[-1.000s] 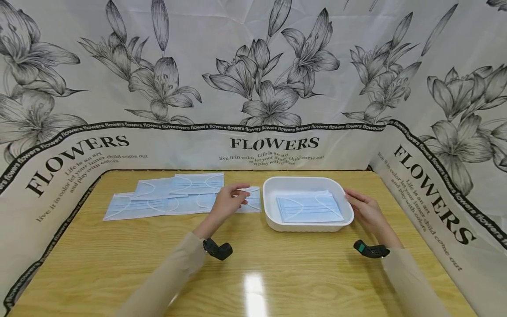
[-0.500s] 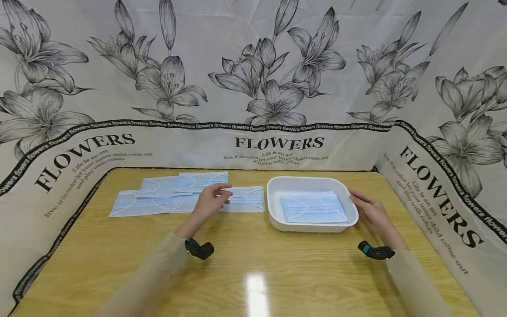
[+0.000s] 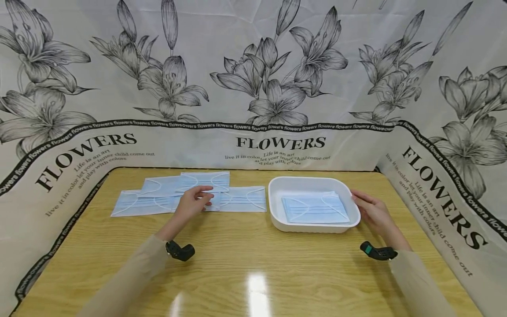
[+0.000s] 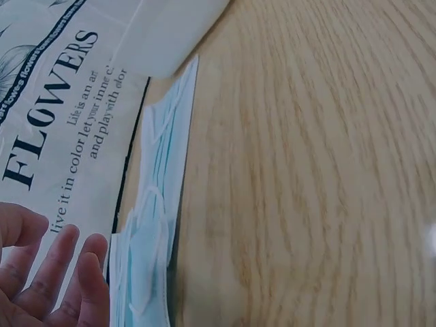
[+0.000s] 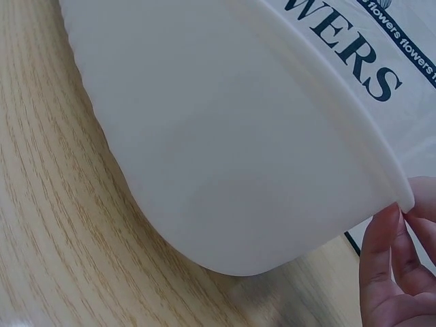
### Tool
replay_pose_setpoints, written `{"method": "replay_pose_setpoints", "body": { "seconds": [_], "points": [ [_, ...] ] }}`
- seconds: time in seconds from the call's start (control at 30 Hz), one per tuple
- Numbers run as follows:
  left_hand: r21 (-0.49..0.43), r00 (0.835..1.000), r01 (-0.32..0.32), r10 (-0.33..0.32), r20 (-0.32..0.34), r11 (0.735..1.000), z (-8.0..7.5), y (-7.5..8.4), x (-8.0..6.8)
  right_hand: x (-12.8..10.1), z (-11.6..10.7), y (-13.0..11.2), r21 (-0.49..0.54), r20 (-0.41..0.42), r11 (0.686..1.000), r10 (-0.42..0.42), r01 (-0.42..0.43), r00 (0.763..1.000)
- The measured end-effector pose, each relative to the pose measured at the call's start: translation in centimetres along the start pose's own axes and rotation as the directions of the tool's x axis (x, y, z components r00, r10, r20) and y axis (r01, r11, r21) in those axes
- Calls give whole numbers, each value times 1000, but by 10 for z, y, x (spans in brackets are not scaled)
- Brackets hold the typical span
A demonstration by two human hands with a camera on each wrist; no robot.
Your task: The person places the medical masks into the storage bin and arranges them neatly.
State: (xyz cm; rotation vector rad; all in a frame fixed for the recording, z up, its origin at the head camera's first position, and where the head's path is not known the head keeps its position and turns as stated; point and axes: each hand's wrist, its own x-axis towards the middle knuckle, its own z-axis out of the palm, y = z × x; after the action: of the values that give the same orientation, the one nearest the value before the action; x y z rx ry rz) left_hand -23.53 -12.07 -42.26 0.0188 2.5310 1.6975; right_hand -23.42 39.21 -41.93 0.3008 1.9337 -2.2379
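Several pale blue face masks [image 3: 242, 198] lie overlapping in a row on the wooden table [image 3: 253, 259], left of a white tray [image 3: 313, 228]. More folded masks [image 3: 314, 209] lie inside the tray. My left hand [image 3: 203, 196] is over the middle of the row, its relaxed fingers touching a mask. In the left wrist view its straight fingers [image 4: 51, 283] show beside the masks [image 4: 153, 225]. My right hand [image 3: 362, 203] rests against the tray's right rim. The right wrist view shows its fingers [image 5: 385, 262] straight beside the tray wall [image 5: 238, 157].
A flower-printed cloth backdrop [image 3: 277, 145] walls the table on the back, left and right sides. Bare wood stretches across the front of the table. A black wrist camera [image 3: 180, 251] sits on each forearm.
My left hand has moved left along the row of masks, from the mask nearest the tray to the middle ones. The right hand stays at the tray's rim.
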Motion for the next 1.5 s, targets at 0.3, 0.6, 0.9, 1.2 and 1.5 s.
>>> {"method": "replay_pose_setpoints", "body": {
  "seconds": [0.3, 0.6, 0.9, 1.2, 1.5],
  "points": [
    [14, 999, 43, -42, -31, 999, -15, -22, -7, 0, -1, 0, -8, -4, 1000, 4, -4, 1000],
    [-12, 998, 63, -63, 3, 998, -32, -31, -9, -4, -4, 7, -23, -10, 999, 31, -31, 999],
    [39, 996, 53, -55, 63, 998, -54, -28, -4, -4, -2, 2, -33, -14, 999, 16, -16, 1000],
    [71, 993, 72, -78, 85, 995, -70, -18, 3, -2, -1, -2, -15, -8, 1000, 2, -2, 1000],
    [124, 997, 76, -76, -8, 989, -75, -15, 9, 1, 1, -6, -22, 13, 1000, -4, 4, 1000]
  ]
}}
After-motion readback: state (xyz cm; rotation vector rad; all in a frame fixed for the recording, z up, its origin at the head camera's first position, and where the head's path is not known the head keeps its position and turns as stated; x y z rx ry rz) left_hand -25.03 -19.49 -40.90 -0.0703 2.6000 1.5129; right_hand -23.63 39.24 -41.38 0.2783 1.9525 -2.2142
